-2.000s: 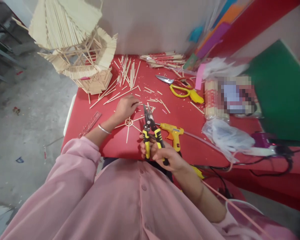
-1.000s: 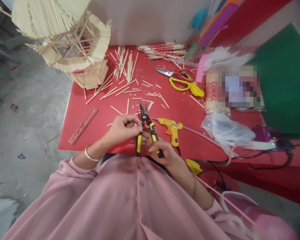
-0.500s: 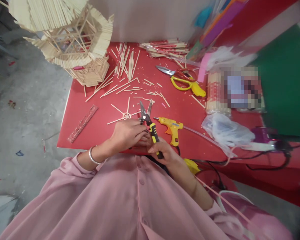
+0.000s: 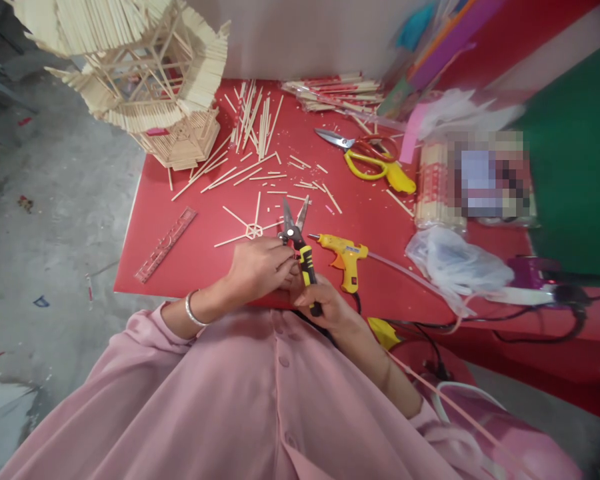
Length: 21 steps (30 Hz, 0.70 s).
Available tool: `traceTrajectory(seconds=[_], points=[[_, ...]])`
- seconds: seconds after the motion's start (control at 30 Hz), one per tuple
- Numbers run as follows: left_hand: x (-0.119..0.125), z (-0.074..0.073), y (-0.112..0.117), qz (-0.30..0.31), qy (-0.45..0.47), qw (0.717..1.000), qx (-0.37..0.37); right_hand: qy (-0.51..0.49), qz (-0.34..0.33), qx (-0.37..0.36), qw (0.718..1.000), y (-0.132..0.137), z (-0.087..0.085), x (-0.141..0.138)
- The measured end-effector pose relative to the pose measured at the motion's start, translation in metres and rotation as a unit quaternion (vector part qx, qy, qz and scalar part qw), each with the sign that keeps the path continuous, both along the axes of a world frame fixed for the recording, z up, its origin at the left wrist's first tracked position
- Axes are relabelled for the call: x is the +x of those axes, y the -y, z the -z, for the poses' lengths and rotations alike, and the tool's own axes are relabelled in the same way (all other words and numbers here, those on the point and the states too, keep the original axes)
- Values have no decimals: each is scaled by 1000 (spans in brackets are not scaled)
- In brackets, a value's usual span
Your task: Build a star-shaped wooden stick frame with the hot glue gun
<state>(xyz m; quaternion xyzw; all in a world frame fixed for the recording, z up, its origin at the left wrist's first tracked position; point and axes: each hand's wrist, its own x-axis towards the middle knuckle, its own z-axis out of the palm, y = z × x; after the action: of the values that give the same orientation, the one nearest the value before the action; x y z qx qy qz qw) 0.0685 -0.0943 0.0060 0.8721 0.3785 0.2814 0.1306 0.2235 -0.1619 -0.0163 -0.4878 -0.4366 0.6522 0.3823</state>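
My right hand [image 4: 326,303] is wrapped round the black and yellow handle of a pair of snips [image 4: 307,265]. The blades stand apart and point away from me over the red table. Close against the handles on the other side is my left hand [image 4: 261,265], its fingers bent inward. What those fingers grip is hidden behind them. Just beyond my left hand lies a small stick frame [image 4: 253,230], a hexagon with sticks radiating outward. A yellow glue gun [image 4: 349,257] lies to the right of the snips, with a glue stick in its back.
A stick-built pavilion model [image 4: 190,137] stands at the back left. Loose wooden sticks [image 4: 250,120] and short offcuts lie across the table [image 4: 215,270]. Around them are a clear ruler [image 4: 166,245], yellow and red scissors [image 4: 367,163], bagged sticks [image 4: 433,183] and a plastic bag [image 4: 453,260].
The view has shifted slightly. Both hands and the snips keep nearly the same pose, blades still apart. Nothing on the table has visibly moved.
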Motion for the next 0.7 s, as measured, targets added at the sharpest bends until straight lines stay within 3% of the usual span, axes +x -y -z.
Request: traceTrajectory(seconds=[0.1,0.2,0.4,0.47,0.57,0.63,0.7], points=[[3,0,0,9,8,999,31,-95,7,-77,992,-5,-10,-7],[5,0,0,24,20,997,69,-125,17,-117,985,-4,-14,-10],[4,-11,7,-6,69,988,135,-185,88,-110,973,0,-7,-7],[0,-18,8,-13,125,988,86,-203,98,-96,969,0,-6,-5],[-9,-26,4,-43,210,974,-69,-243,93,-106,960,-2,-8,-5],[-16,-26,-1,-110,268,938,-191,-289,79,-133,945,-4,-8,-6],[-23,-21,-9,-184,353,864,-309,-291,66,-145,943,-5,-7,-7]])
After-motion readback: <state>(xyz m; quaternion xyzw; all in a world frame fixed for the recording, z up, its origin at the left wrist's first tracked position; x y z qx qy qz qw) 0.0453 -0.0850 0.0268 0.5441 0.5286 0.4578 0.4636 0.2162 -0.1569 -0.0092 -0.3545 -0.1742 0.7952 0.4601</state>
